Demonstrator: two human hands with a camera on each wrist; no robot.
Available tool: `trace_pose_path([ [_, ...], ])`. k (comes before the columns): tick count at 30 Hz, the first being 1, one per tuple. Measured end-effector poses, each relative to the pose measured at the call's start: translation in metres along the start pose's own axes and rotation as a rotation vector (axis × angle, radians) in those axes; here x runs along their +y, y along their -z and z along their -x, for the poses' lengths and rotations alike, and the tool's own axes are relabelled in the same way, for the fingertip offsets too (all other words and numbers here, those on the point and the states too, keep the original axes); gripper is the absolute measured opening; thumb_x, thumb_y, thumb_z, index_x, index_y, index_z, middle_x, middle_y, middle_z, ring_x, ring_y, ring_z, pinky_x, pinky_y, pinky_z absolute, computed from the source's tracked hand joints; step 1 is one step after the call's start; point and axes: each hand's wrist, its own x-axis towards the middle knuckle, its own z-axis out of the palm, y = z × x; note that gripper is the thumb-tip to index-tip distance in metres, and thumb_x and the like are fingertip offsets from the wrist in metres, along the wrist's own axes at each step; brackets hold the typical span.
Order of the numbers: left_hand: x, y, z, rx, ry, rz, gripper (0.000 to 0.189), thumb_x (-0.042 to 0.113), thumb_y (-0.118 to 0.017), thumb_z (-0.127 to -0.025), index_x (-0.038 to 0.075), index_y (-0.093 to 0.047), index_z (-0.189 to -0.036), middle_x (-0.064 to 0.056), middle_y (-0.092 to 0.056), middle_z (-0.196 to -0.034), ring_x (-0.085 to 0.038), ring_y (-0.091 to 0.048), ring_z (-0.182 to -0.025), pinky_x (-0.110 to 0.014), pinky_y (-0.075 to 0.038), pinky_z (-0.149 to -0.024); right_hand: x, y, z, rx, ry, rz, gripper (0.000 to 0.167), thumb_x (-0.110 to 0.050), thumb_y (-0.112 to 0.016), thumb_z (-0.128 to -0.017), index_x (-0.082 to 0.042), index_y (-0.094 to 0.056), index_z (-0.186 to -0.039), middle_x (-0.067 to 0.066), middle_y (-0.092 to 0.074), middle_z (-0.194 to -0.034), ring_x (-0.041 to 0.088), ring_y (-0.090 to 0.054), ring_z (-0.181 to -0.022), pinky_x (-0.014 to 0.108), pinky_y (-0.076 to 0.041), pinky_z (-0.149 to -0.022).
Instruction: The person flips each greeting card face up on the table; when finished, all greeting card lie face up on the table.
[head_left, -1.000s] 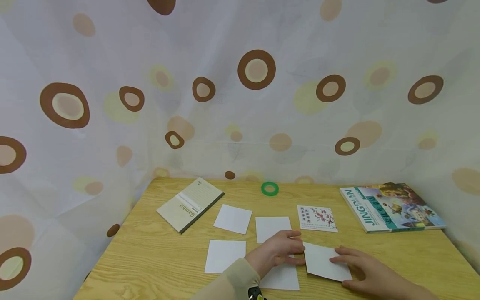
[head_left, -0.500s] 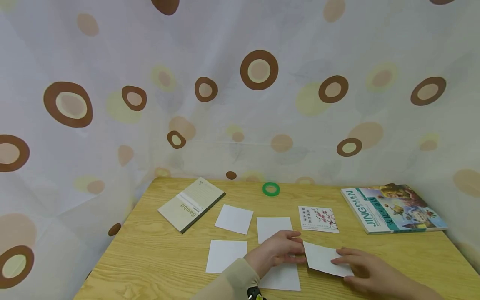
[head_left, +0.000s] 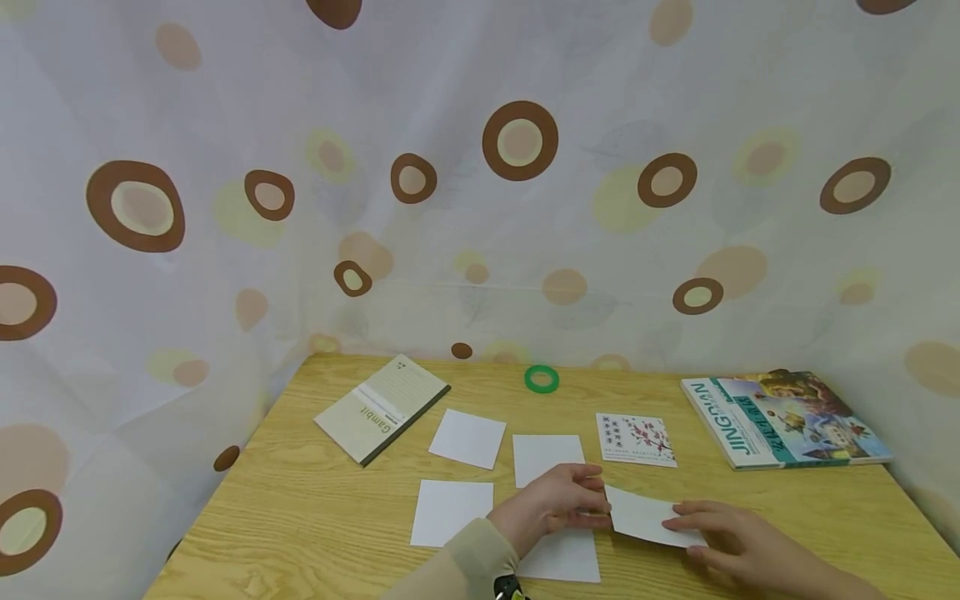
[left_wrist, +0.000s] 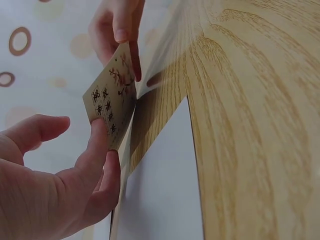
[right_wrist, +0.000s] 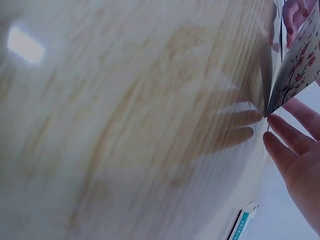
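Note:
Both hands hold a small square card (head_left: 645, 517) near the table's front, slightly bowed and tilted. Its blank white face shows in the head view. The wrist views show its other face, printed with red blossom branches and dark characters. My left hand (head_left: 558, 504) holds the card's left end with its fingertips, one finger lying on the printed face (left_wrist: 107, 102) in the left wrist view. At the right end, my right hand (head_left: 738, 542) pinches the card, fingers on the white face and thumb below the front corner. A white square (head_left: 562, 562) lies partly under my left hand.
Several white squares, such as this blank one (head_left: 453, 512), lie left of the hands on the wooden table (head_left: 300, 517). A blossom-printed card (head_left: 637, 439) lies behind them. Farther back are a notepad (head_left: 382, 408), a green tape roll (head_left: 542, 379) and a thick book (head_left: 787, 421).
The front right corner of the held card has risen a little with my right hand, so its white face looks narrower and more tilted. My left hand has stayed nearly in place.

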Motion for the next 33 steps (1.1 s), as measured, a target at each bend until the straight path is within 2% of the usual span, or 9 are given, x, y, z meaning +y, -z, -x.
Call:
trace_pose_path([
  [5, 0.000, -0.001, 0.002, -0.002, 0.001, 0.017, 0.062, -0.020, -0.063, -0.082, -0.004, -0.049, -0.141, -0.010, -0.056, -0.118, -0.026, -0.067, -0.098, -0.044, -0.059, -0.088, 0.004, -0.002, 0.000, 0.059, 0.057, -0.038, 0.030, -0.034, -0.059, -0.099, -0.032, -0.066, -0.128, 0.009, -0.066, -0.129, -0.005, -0.055, -0.115, 0.012, -0.049, -0.084],
  [8, 0.000, -0.001, 0.002, 0.001, 0.000, 0.023, 0.060, -0.018, -0.064, -0.083, -0.004, -0.049, -0.140, -0.010, -0.055, -0.118, -0.027, -0.068, -0.098, -0.044, -0.059, -0.088, 0.007, -0.002, -0.001, 0.111, 0.114, -0.074, 0.030, -0.024, -0.060, -0.099, -0.028, -0.066, -0.128, 0.003, -0.068, -0.125, -0.007, -0.055, -0.113, 0.013, -0.051, -0.083],
  [11, 0.000, -0.002, 0.002, 0.003, -0.002, 0.031, 0.058, -0.017, -0.064, -0.083, -0.004, -0.050, -0.139, -0.010, -0.055, -0.119, -0.027, -0.068, -0.099, -0.044, -0.060, -0.087, 0.007, -0.001, -0.001, 0.148, 0.124, -0.096, 0.030, -0.020, -0.060, -0.099, -0.026, -0.067, -0.128, -0.005, -0.069, -0.123, -0.008, -0.056, -0.113, 0.014, -0.052, -0.082],
  [18, 0.001, -0.001, 0.002, 0.006, 0.013, 0.054, 0.054, -0.015, -0.064, -0.085, -0.004, -0.052, -0.137, -0.012, -0.055, -0.117, -0.026, -0.068, -0.098, -0.046, -0.060, -0.086, -0.002, 0.003, -0.002, 0.190, 0.018, -0.137, 0.027, -0.025, -0.058, -0.100, -0.024, -0.067, -0.125, -0.009, -0.069, -0.122, -0.010, -0.056, -0.111, 0.015, -0.052, -0.084],
  [21, 0.002, 0.000, 0.002, -0.003, 0.016, 0.055, 0.052, -0.013, -0.063, -0.087, -0.003, -0.052, -0.137, -0.011, -0.056, -0.115, -0.025, -0.068, -0.100, -0.047, -0.060, -0.087, -0.004, 0.004, -0.004, 0.231, -0.003, -0.168, 0.027, -0.022, -0.059, -0.100, -0.018, -0.068, -0.125, -0.007, -0.070, -0.121, -0.012, -0.055, -0.109, 0.014, -0.052, -0.083],
  [25, 0.000, 0.001, 0.000, -0.013, 0.016, 0.045, 0.050, -0.009, -0.063, -0.089, -0.001, -0.053, -0.137, -0.011, -0.063, -0.111, -0.024, -0.068, -0.100, -0.047, -0.059, -0.088, -0.003, 0.004, -0.006, 0.245, -0.049, -0.257, 0.030, -0.018, -0.058, -0.100, -0.005, -0.065, -0.126, 0.006, -0.070, -0.122, -0.014, -0.056, -0.104, 0.014, -0.054, -0.080],
  [28, -0.001, 0.002, -0.001, -0.017, 0.018, 0.039, 0.048, -0.008, -0.062, -0.090, 0.000, -0.055, -0.136, -0.011, -0.065, -0.110, -0.024, -0.068, -0.099, -0.046, -0.059, -0.088, -0.005, 0.004, -0.008, 0.278, -0.116, -0.300, 0.027, -0.019, -0.061, -0.099, -0.005, -0.066, -0.122, 0.007, -0.070, -0.117, -0.014, -0.057, -0.099, 0.015, -0.055, -0.078],
  [33, 0.000, 0.002, 0.000, -0.024, 0.026, 0.044, 0.047, -0.007, -0.063, -0.089, 0.001, -0.056, -0.135, -0.010, -0.065, -0.115, -0.023, -0.067, -0.099, -0.045, -0.060, -0.087, -0.007, 0.006, -0.008, 0.372, -0.175, -0.352, 0.022, -0.016, -0.064, -0.097, -0.005, -0.067, -0.115, -0.001, -0.070, -0.110, -0.013, -0.058, -0.096, 0.016, -0.056, -0.076],
])
